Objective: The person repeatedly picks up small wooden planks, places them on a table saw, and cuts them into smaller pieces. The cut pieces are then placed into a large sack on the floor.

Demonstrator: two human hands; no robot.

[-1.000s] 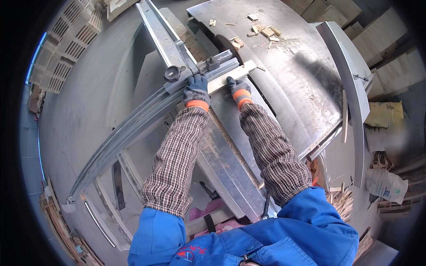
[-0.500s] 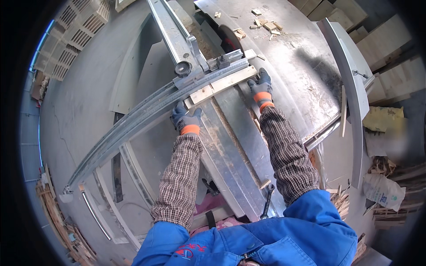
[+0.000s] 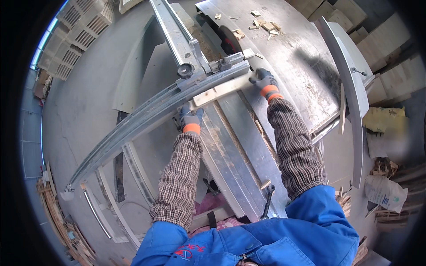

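A short pale wooden batten (image 3: 222,90) lies slanted along the near side of a long metal fence (image 3: 171,97) on a sliding-table saw. My left hand (image 3: 191,118), in a dark glove with an orange cuff, grips the batten's left end; its fingertips are partly hidden. At the other end my right hand (image 3: 265,81), gloved alike, has its thumb and fingers bent around the wood. Beyond the fence's right end stands the dark round saw blade (image 3: 229,40). Beneath the batten runs the grooved metal sliding table (image 3: 222,150).
Wood offcuts (image 3: 266,25) lie on the far part of the saw table. A wrench (image 3: 268,201) rests near my body. A long rail (image 3: 344,88) stands at right, with boards (image 3: 385,37) beyond. Plastic crates (image 3: 80,35) are stacked far left.
Both hands have shifted slightly to the right. The batten has turned a little and now shows more of its near face; the view has also moved slightly.
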